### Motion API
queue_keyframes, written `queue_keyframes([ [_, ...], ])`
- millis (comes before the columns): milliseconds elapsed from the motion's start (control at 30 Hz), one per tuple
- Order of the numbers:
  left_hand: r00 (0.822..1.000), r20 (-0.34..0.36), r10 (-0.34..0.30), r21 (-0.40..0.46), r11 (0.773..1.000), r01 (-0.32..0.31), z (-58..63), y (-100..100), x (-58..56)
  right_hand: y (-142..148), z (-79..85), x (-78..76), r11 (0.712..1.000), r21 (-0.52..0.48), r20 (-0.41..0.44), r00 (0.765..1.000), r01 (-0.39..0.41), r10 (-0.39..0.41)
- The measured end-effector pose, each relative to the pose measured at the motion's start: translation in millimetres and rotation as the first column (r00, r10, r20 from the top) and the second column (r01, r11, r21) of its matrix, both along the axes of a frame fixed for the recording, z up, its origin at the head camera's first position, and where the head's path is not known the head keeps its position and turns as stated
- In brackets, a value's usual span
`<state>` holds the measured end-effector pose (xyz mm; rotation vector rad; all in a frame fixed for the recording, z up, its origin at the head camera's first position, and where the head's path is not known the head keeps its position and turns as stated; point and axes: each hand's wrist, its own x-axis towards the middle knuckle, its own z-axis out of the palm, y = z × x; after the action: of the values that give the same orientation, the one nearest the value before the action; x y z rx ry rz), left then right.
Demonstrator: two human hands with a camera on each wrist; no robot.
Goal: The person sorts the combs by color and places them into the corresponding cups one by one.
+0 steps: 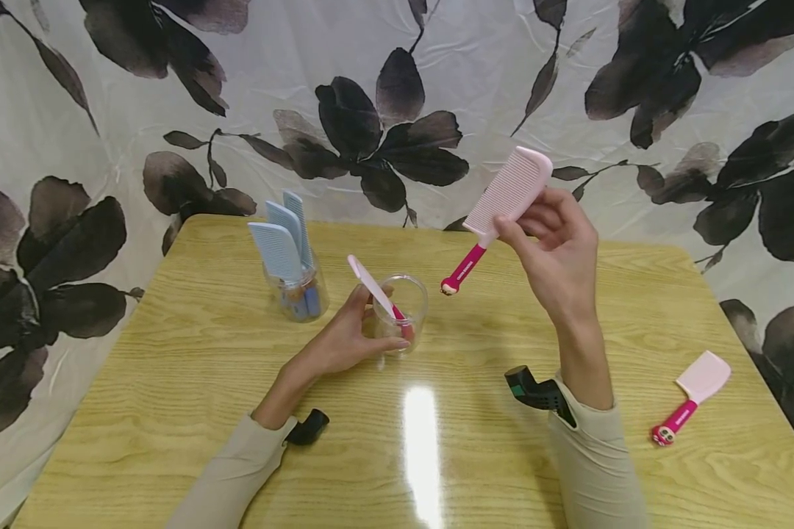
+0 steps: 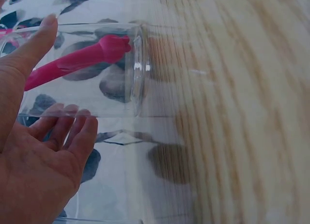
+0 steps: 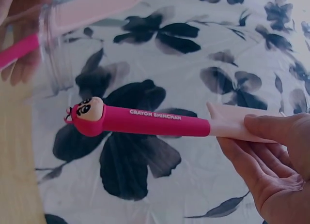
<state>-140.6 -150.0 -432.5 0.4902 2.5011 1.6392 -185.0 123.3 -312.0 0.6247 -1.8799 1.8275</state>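
Observation:
In the head view my left hand (image 1: 340, 339) holds a clear jar (image 1: 415, 294) near the table's middle, thumb on one side and fingers on the other. One pink comb (image 1: 370, 285) leans inside it; its magenta handle (image 2: 80, 59) points down into the jar in the left wrist view. Raised to the right of the jar, my right hand (image 1: 561, 257) pinches another pink comb (image 1: 511, 192) by its toothed head. That comb's magenta handle (image 3: 155, 121), tipped with a small character face, hangs toward the jar, apart from its rim.
A second clear jar (image 1: 311, 305) with several blue combs (image 1: 279, 246) stands at the back left. Another pink comb (image 1: 704, 375) with a magenta handle lies on the wooden table (image 1: 172, 411) at the right. Behind the table hangs a floral cloth (image 1: 490, 73).

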Motion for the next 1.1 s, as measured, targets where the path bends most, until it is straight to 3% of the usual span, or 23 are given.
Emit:
queue_keyframes([
  [333, 1.000, 0.011, -0.001, 0.003, 1.000, 0.001, 0.9, 0.3, 0.0, -17.8, 4.1, -0.8, 0.997, -0.032, -0.078, 0.995, -0.072, 0.069],
  [733, 1.000, -0.011, -0.017, 0.020, 1.000, 0.017, -1.4, -0.6, -1.6, -41.3, -11.8, -5.6, 0.993, 0.038, 0.010, 0.993, -0.115, 0.114],
  [1100, 1.000, -0.021, -0.022, 0.040, 0.999, 0.023, 1.4, 0.4, -1.0, -61.3, -26.3, -6.8, 0.971, 0.124, 0.101, 0.976, -0.203, 0.191],
])
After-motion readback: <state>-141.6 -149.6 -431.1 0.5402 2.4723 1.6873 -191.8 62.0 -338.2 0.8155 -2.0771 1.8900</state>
